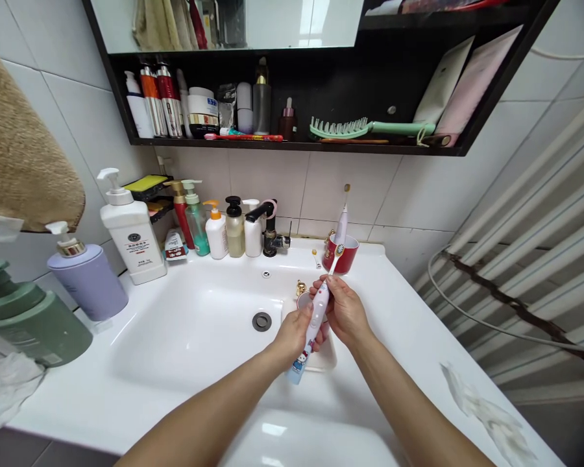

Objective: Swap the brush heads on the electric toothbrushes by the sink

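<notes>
Over the right side of the sink (189, 337), both hands hold one electric toothbrush (317, 311), pale pink with a blue cartoon-printed base. My left hand (294, 334) wraps around the lower handle. Higher up, my right hand (345, 308) grips near the neck, its thumb and fingers close to where the brush head joins. The brush head (339, 250) points up and away, in front of a red cup (350, 254). In that cup stands a second electric toothbrush (341, 224). Partly hidden behind my hands is another cup (302, 298) with a gold ornament.
A small brush head (316, 257) lies on the rear ledge, right of the black faucet (270, 227). Several pump bottles (217, 233) line the back left. Above hangs a dark shelf (302, 148) with a green hairbrush (350, 128). A crumpled tissue (491, 415) lies at right.
</notes>
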The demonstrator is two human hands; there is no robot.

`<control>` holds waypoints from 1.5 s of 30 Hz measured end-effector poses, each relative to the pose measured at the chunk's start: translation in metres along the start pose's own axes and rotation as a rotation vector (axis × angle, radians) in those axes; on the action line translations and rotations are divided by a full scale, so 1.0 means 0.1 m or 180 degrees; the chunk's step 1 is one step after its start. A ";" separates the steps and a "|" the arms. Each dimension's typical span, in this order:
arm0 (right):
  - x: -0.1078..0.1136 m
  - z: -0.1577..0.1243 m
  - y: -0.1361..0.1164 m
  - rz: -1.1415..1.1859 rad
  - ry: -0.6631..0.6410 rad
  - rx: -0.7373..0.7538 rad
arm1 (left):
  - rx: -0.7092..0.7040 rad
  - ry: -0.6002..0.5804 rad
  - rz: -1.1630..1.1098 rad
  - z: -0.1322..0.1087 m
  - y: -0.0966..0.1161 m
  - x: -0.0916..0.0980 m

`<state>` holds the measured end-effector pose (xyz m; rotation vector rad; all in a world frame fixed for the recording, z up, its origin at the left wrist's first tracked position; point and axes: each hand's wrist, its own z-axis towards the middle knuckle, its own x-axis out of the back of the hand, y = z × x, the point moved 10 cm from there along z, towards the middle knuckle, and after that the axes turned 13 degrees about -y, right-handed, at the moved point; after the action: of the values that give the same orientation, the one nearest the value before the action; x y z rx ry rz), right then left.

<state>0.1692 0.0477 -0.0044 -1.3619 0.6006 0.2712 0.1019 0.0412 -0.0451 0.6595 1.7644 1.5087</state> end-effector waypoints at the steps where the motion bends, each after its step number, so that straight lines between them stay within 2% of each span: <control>1: 0.00 -0.01 0.00 0.0006 0.0002 0.0005 | -0.0050 0.0051 0.0038 -0.01 0.02 0.01; 3: 0.00 -0.02 -0.03 -0.0019 0.0039 0.0050 | -0.0087 0.0076 0.0018 -0.01 0.02 0.01; 7: -0.02 -0.05 -0.05 -0.0004 0.0064 0.0119 | 0.0050 -0.0115 -0.0318 -0.02 -0.02 -0.08; 11: -0.04 -0.05 -0.03 0.0092 0.0012 0.0161 | 0.0008 -0.0009 -0.0150 -0.05 0.02 -0.08; 17: -0.03 -0.03 0.01 0.0257 -0.0064 0.0152 | 0.0518 -0.0272 -0.0872 -0.03 -0.20 -0.22; 22: -0.09 -0.03 0.01 0.0198 -0.0215 0.0029 | 0.0325 -0.0038 -0.0716 -0.05 -0.16 -0.14; 26: -0.07 -0.01 -0.01 0.0128 -0.0259 0.0012 | 0.0289 -0.0033 -0.0629 -0.07 -0.12 -0.12; 29: -0.06 0.01 -0.03 0.0091 -0.0336 0.0055 | 0.0095 0.0015 -0.0362 -0.08 -0.02 -0.07; 34: 0.00 0.01 0.00 0.0000 -0.0236 -0.0031 | 0.0415 -0.0190 -0.0601 -0.07 -0.13 -0.13; 39: 0.03 0.00 0.01 0.0000 -0.0104 0.0043 | 0.0110 0.0050 -0.0137 -0.08 -0.01 -0.06; 45: 0.05 0.01 0.02 0.0036 -0.0048 -0.0011 | 0.0431 -0.0122 -0.0581 -0.08 -0.17 -0.14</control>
<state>0.1727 0.0479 -0.0086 -1.3589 0.5957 0.2914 0.1055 0.0227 -0.0583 0.5728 1.8559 1.2553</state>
